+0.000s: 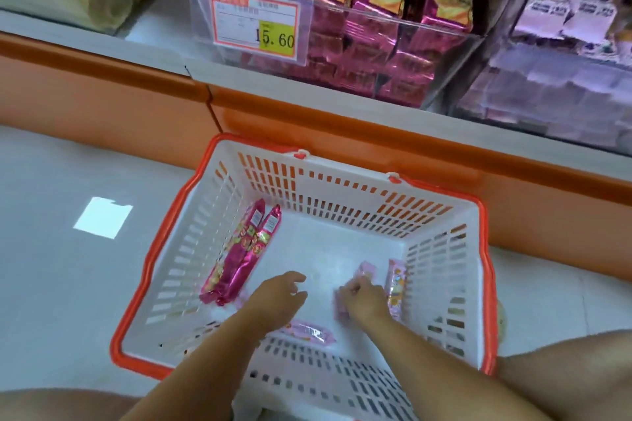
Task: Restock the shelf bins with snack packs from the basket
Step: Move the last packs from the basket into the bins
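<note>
Bare left hand and right hand, forearms bare to the frame edge; bare left knee, bare right knee at lower corners (edges blurry).

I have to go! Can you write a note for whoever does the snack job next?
Left hand: open, low in the basket, holding nothing.
Right hand: grips a light pink pack in the basket.
Also inside: two dark pink packs by the left wall, two more light pink packs.
Done: the dark pink bin looks well stocked.
Left: shelve these five packs.
</note>
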